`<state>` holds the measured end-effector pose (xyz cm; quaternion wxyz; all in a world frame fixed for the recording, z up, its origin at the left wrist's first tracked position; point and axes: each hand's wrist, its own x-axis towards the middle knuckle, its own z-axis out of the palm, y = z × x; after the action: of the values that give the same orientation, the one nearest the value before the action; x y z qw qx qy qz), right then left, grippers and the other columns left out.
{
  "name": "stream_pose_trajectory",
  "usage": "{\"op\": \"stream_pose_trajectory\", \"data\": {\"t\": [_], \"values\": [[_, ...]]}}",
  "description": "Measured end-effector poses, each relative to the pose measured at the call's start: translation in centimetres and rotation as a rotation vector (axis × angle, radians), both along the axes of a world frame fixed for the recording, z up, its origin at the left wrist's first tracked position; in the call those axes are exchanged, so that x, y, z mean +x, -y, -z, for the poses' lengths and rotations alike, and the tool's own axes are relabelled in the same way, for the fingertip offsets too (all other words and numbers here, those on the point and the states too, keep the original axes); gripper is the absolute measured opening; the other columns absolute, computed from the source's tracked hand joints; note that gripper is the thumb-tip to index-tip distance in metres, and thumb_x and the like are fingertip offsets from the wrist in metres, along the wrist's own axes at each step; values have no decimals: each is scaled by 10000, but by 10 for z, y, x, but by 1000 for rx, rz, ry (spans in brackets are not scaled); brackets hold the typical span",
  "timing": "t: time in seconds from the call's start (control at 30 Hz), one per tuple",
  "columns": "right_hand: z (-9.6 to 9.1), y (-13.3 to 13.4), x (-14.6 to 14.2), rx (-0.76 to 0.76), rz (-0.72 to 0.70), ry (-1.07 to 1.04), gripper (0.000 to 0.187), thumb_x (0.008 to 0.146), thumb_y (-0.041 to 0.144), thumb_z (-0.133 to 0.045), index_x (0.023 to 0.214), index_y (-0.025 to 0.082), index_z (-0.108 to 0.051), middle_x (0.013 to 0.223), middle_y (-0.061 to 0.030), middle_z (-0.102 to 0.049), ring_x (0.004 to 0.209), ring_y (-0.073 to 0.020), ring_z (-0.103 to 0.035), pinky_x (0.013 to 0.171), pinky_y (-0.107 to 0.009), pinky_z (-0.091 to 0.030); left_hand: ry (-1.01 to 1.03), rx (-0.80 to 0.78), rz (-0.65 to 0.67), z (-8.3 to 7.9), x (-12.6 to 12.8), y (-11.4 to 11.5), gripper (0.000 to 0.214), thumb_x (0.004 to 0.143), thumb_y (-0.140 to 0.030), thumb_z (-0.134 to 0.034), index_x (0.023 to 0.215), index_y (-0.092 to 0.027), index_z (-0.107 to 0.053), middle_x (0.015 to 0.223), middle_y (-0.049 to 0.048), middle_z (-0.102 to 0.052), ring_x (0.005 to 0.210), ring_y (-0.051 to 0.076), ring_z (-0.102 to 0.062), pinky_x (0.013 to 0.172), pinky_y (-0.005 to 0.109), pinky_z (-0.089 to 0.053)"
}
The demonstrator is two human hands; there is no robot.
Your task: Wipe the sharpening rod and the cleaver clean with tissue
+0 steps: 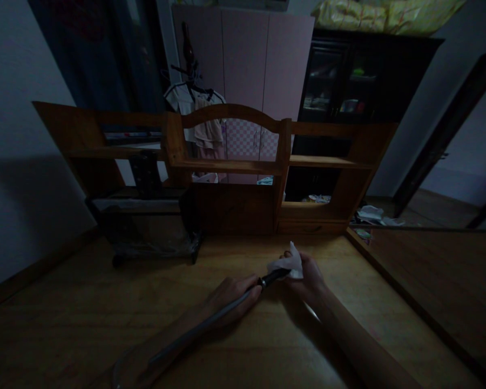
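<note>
A long knife point(204, 325) with a black handle and a pale ring at its base slants over the wooden desk, its grey blade pointing back along my left forearm. My left hand point(237, 297) is closed around the blade close to the handle. At the handle's far end, my right hand point(306, 276) is closed on a crumpled white tissue point(294, 263), which is wrapped around the black handle. Part of the handle is hidden under the tissue and fingers. The room is dim, so fine detail on the blade is hard to make out.
The desk top point(243, 346) lies beneath both hands. A wooden shelf unit point(230, 165) rises at its back. A dark-framed device or box wrapped in clear film point(146, 229) stands at the back left. A raised wooden edge point(389, 275) runs along the right.
</note>
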<state>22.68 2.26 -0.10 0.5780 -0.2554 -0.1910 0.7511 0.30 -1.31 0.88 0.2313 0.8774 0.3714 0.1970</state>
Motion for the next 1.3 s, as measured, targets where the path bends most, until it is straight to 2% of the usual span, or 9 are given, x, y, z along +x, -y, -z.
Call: {"op": "stream_pose_trajectory", "data": {"t": [0.1,0.23,0.53,0.83,1.07,1.3], "values": [[-2,2,0,63,-95,-102,302,756,224,-470,487,215,-332,445,22,-381,433,-110,-406,460,-214,-408,-29,42,32,-1,2,3,267,956,-339,-323,959,-218,-561,800,-4,-630,657,130,-580,576,219,-376],[0,3,2,102,-101,-182,433,743,244,-481,477,226,-139,408,48,-227,410,-98,-307,453,-210,-375,-54,155,77,3,4,4,250,943,-307,-340,945,-211,-571,779,8,-626,603,131,-565,558,230,-380],[-8,9,4,114,-92,-194,485,746,250,-473,493,225,-60,395,57,-161,386,-95,-222,423,-215,-325,-102,383,184,18,7,-2,226,922,-271,-362,893,-177,-565,758,39,-621,634,156,-582,563,253,-407],[-4,8,5,124,-112,-261,479,726,258,-487,501,228,-65,411,65,-149,391,-95,-219,413,-206,-302,-39,287,133,15,7,4,198,941,-266,-358,939,-203,-546,798,13,-637,615,127,-572,558,235,-376],[-2,4,6,173,-165,-268,502,722,272,-531,474,227,-97,415,67,-134,399,-93,-220,430,-210,-334,-72,340,127,18,7,1,199,922,-279,-388,916,-183,-562,752,19,-632,590,129,-559,549,238,-357],[-4,0,11,227,-167,-185,496,757,311,-501,483,218,-98,425,57,-146,419,-100,-206,441,-224,-330,-11,139,93,0,8,8,245,959,-295,-330,908,-190,-546,752,-2,-615,589,107,-555,529,209,-345]]}}
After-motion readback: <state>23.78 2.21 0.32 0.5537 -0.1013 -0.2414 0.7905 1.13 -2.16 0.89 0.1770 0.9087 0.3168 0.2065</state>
